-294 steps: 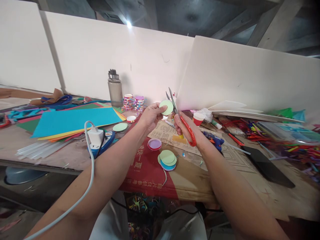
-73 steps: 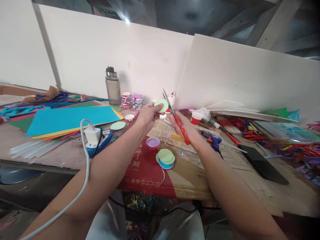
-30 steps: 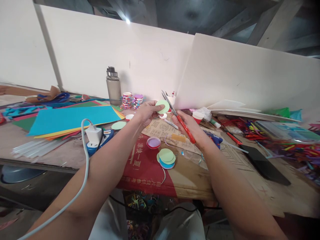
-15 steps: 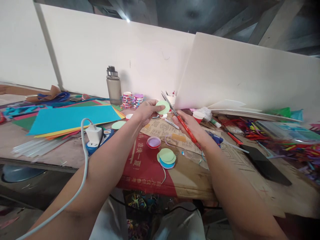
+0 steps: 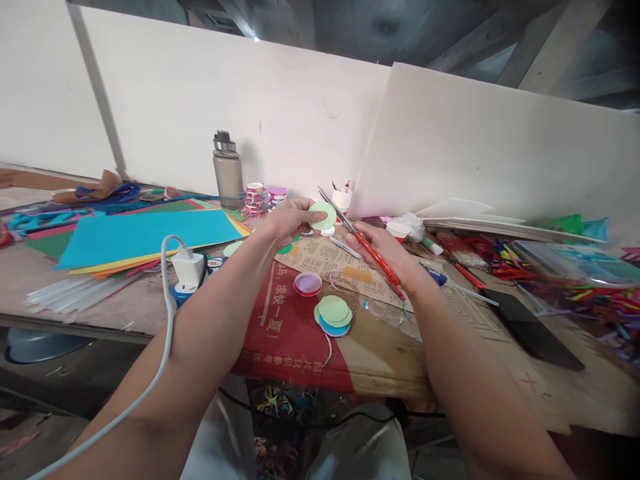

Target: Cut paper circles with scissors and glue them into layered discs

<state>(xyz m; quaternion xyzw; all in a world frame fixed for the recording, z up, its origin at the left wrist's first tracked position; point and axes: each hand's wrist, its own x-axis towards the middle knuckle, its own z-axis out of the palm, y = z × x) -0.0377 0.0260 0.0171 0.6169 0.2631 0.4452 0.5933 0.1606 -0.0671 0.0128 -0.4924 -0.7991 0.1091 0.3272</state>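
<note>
Pinched between the thumb and fingers of my left hand [image 5: 295, 220] is a light green paper circle [image 5: 321, 215], held above the table. My right hand [image 5: 383, 248] is closed around red-handled scissors [image 5: 370, 248], whose blades point up and to the left, close by the circle's right edge. Whether the blades touch the paper I cannot tell. Below my hands lies a small stack of green and blue paper circles [image 5: 334, 310], with a white string trailing from it. A purple-lined shallow paper cup [image 5: 307, 284] sits just left of the stack.
Coloured paper sheets [image 5: 150, 233] and a white charger on a power strip [image 5: 189, 272] are at left. A grey bottle [image 5: 228, 170] stands at the back beside decorated paper cups [image 5: 255, 200]. On the right lie a black phone [image 5: 530, 330] and a clear plastic box [image 5: 565, 261].
Both hands have shifted slightly left, with the green circle and the scissors. The stack and the cup below have stayed in place.
</note>
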